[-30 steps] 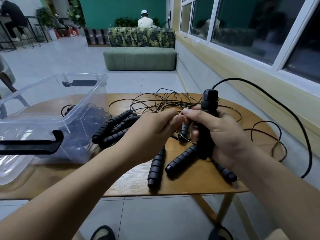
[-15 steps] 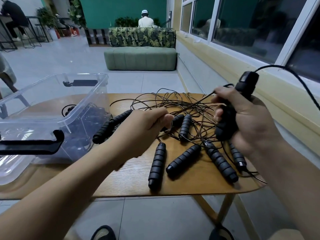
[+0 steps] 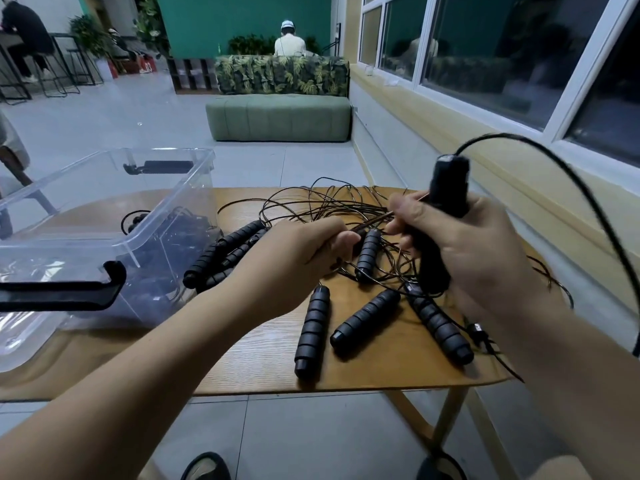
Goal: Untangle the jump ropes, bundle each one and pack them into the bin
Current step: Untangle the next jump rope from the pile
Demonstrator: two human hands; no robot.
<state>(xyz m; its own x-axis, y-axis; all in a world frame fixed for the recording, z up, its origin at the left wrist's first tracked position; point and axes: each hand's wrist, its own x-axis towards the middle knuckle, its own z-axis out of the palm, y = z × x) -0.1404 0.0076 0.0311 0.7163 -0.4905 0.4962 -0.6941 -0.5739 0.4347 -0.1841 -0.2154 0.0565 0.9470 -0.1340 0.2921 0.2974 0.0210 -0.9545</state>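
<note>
Floor (image 3: 104,133): pale grey tile, running back to a teal wall (image 3: 225,26). Before that wall I note a leaf-print sofa (image 3: 280,76) with a green padded seat (image 3: 280,117) in front of it. A person (image 3: 289,43) sits beyond the sofa, back to me. To my right, white-framed windows (image 3: 485,57) with dark glass stand above a yellow ledge (image 3: 519,181). Far left: black-framed stools (image 3: 59,64) and potted plants (image 3: 86,36). Lighting is even.

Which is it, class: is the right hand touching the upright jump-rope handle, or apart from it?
Touching. The head view shows the right hand with its fingers curled round the upright handle.
</note>
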